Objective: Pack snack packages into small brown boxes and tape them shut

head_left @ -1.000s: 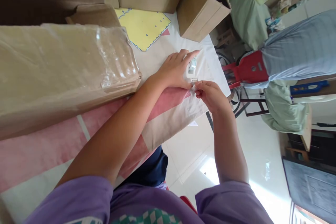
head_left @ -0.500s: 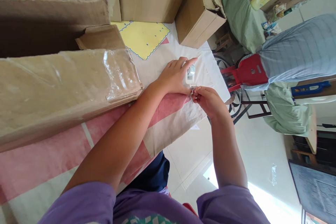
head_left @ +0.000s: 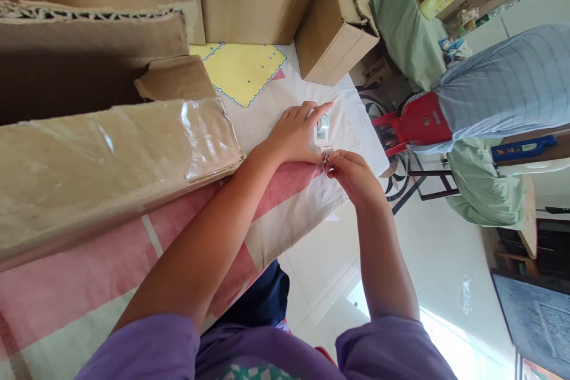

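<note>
A small white tape dispenser with a roll of clear tape stands on the cloth-covered table. My left hand is wrapped round its left side, thumb low and fingers at the top, hiding part of it. At the dispenser's lower end, by the cutting edge, my right hand pinches with thumb and forefinger. What sits between those fingertips looks like the tape's loose end, though it is mostly covered. Beyond my left hand lies a yellow paper sheet with a blue scalloped border.
An open cardboard box stands close left of my left forearm. More cardboard boxes line the table's back, with a narrow one at the right corner. Past the table edge, a person in grey clothing is by a red chair.
The view has shifted slightly, so boxes and paper appear a little lower. Both hands keep almost the same hold at the dispenser.
</note>
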A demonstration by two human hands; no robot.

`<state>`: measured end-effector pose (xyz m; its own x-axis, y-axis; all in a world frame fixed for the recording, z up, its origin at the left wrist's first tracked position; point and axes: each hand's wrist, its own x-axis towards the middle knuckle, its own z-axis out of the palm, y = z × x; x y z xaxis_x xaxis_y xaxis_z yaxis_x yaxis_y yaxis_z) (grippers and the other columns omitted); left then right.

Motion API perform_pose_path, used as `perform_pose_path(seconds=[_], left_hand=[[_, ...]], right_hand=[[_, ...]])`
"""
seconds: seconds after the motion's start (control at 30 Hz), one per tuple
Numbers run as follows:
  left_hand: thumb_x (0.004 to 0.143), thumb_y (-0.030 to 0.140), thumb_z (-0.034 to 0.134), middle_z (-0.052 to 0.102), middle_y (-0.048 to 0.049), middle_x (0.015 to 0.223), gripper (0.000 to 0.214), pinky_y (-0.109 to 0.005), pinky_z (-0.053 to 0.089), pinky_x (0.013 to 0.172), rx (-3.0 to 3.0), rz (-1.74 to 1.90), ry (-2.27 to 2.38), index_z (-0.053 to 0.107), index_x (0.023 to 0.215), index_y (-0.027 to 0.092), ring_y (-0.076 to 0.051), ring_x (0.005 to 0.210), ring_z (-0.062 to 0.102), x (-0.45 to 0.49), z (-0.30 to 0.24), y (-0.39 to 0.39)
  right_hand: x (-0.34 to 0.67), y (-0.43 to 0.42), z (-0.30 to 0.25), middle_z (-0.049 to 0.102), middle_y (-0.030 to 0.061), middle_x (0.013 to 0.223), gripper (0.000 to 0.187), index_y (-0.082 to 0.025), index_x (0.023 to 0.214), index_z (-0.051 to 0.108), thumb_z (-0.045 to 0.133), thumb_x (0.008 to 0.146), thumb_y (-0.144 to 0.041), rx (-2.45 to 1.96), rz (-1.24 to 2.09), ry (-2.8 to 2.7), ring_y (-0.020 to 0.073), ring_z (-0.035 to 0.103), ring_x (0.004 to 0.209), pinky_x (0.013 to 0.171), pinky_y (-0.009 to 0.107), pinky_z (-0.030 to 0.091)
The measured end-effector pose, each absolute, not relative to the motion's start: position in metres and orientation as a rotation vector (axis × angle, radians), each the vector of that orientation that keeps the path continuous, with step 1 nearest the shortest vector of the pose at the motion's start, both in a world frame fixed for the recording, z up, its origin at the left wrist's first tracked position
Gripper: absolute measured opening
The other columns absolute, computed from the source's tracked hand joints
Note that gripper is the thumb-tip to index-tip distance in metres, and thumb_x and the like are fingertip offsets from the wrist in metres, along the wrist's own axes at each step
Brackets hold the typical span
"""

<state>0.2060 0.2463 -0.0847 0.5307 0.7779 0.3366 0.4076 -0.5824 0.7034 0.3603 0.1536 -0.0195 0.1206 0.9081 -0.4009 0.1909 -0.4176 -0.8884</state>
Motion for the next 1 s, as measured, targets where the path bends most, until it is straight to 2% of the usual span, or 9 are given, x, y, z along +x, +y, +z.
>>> perform_pose_path(seconds=[0.27, 0.5, 0.67, 0.87, 1.0], left_hand=[[0.061, 0.044, 0.081, 0.042, -0.0149, 0.149, 0.11, -0.05, 0.028, 0.118, 2.216, 0.864, 0.945, 0.028, 0.155, 0.024, -0.037, 0.136, 0.043, 0.205, -0.083, 0.246], [0.061, 0.042, 0.08, 0.041, -0.015, 0.149, 0.109, -0.05, 0.028, 0.118, 2.208, 0.858, 0.949, 0.028, 0.155, 0.024, -0.037, 0.136, 0.043, 0.205, -0.083, 0.246], [0.062, 0.045, 0.08, 0.041, -0.0148, 0.149, 0.108, -0.05, 0.028, 0.118, 2.231, 0.883, 0.927, 0.028, 0.155, 0.024, -0.037, 0.136, 0.043, 0.206, -0.084, 0.246], [0.06, 0.046, 0.081, 0.043, -0.0161, 0.148, 0.114, -0.05, 0.033, 0.115, 2.253, 0.861, 0.953, 0.026, 0.157, 0.022, -0.036, 0.135, 0.046, 0.205, -0.087, 0.248], [0.058, 0.04, 0.084, 0.035, -0.0169, 0.157, 0.117, -0.051, 0.026, 0.121, 2.203, 0.849, 0.93, 0.023, 0.157, 0.023, -0.037, 0.145, 0.036, 0.202, -0.077, 0.245]], right_hand=[[0.363, 0.153, -0.022, 0.059, 0.0008, 0.069, 0.022, -0.019, 0.065, 0.061, 0.071, 0.073, -0.037, -1.762, 1.327, -1.07, 0.0131, 0.053, 0.068, 0.062, 0.027, 0.038], [0.363, 0.153, -0.033, 0.058, 0.001, 0.068, 0.03, -0.02, 0.066, 0.058, 0.072, 0.077, -0.044, -1.734, 1.325, -1.122, 0.0138, 0.052, 0.067, 0.063, 0.028, 0.038], [0.366, 0.154, -0.046, 0.058, 0.0001, 0.068, 0.029, -0.02, 0.069, 0.06, 0.07, 0.077, -0.046, -1.742, 1.253, -1.176, 0.0138, 0.051, 0.065, 0.062, 0.029, 0.038], [0.361, 0.14, -0.063, 0.056, -0.0029, 0.067, 0.026, -0.021, 0.067, 0.055, 0.069, 0.073, -0.042, -1.78, 1.051, -1.213, 0.0136, 0.047, 0.066, 0.063, 0.028, 0.036], [0.355, 0.117, -0.059, 0.049, -0.0041, 0.061, 0.029, -0.023, 0.067, 0.054, 0.064, 0.077, -0.048, -1.737, 0.953, -1.18, 0.0139, 0.042, 0.06, 0.058, 0.028, 0.033]])
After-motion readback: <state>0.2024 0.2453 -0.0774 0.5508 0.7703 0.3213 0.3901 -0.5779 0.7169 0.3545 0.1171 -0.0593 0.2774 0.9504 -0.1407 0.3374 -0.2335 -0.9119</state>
